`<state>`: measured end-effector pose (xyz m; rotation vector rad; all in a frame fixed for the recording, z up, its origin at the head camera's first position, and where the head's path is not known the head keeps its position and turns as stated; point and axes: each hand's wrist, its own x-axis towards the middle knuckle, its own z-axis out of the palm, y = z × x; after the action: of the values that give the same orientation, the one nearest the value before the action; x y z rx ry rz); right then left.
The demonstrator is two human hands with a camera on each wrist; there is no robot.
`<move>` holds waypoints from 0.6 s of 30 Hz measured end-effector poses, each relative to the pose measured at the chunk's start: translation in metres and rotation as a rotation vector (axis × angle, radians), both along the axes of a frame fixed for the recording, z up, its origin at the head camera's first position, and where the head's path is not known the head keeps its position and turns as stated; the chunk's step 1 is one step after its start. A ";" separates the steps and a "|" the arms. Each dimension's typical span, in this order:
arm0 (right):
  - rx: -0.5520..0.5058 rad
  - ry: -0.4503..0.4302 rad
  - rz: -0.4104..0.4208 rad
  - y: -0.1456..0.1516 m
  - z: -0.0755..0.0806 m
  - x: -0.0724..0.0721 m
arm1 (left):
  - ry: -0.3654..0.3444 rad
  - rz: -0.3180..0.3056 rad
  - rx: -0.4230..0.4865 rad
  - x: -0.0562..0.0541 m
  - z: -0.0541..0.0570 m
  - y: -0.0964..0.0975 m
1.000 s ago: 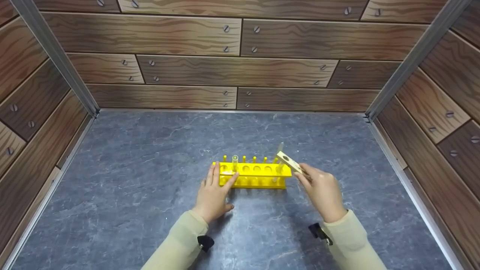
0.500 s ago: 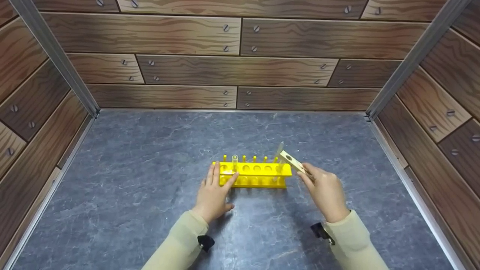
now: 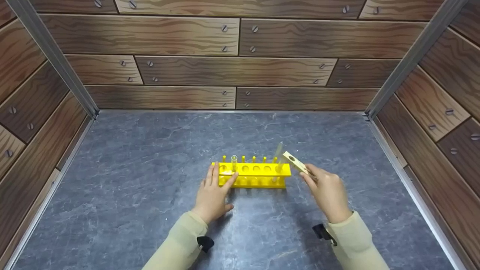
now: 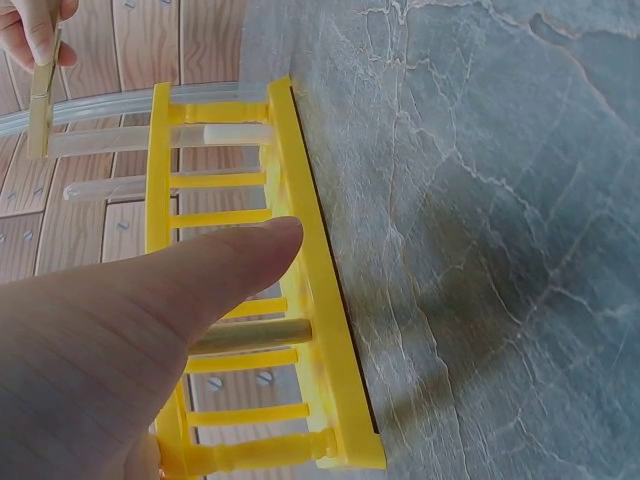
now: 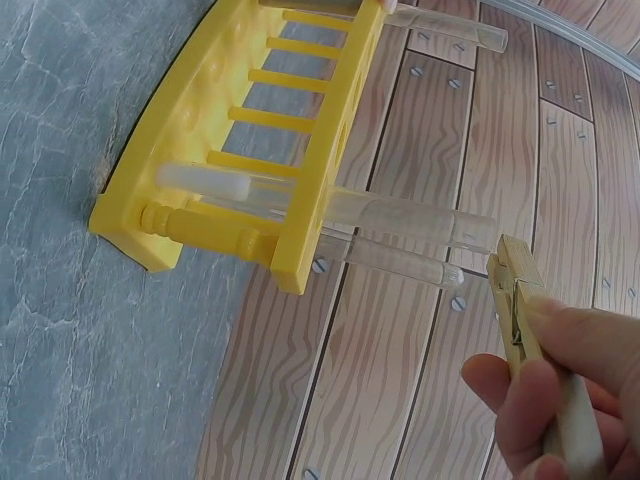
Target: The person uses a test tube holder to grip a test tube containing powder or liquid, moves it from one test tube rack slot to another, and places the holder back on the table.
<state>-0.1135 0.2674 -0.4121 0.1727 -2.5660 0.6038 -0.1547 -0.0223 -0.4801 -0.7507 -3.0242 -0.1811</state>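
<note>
A yellow test tube rack [image 3: 258, 170] stands on the table. My left hand [image 3: 212, 198] rests straight fingers on its left end; in the left wrist view the thumb [image 4: 240, 265] overlaps its front. My right hand [image 3: 330, 191] grips a wooden test tube holder [image 3: 295, 161], its tips just right of the tubes. In the right wrist view, a test tube with white contents [image 5: 410, 218] sits in the rack's end hole, its mouth close to the holder [image 5: 515, 290]. Behind it, an upturned test tube [image 5: 400, 258] shows its rounded end. A third test tube [image 3: 234, 162] stands near the left hand.
Several yellow pegs [image 3: 254, 159] stand along the rack's back edge, and bare holes [image 3: 256, 168] lie between the tubes. The grey marbled table [image 3: 150, 150] is bounded by wood-patterned walls [image 3: 187, 71] and metal corner strips [image 3: 52, 56].
The right hand has moved slightly right with the test tube holder, whose tips have come away from over the right-hand test tubes. The left hand and the rack stay in place.
</note>
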 end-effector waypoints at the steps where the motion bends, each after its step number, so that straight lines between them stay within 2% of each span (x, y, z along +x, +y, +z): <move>1: 0.000 0.000 -0.003 0.000 0.000 0.000 | -0.002 0.000 0.003 0.000 0.000 0.000; 13: -0.001 0.019 -0.016 0.007 -0.003 0.003 | -0.011 0.003 0.015 0.000 -0.001 -0.001; 18: 0.001 0.019 -0.029 0.008 -0.005 0.004 | 0.010 -0.001 -0.006 0.001 0.000 0.000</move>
<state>-0.1090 0.2758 -0.4171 0.1412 -2.5465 0.5874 -0.1538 -0.0227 -0.4806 -0.7506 -3.0167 -0.1676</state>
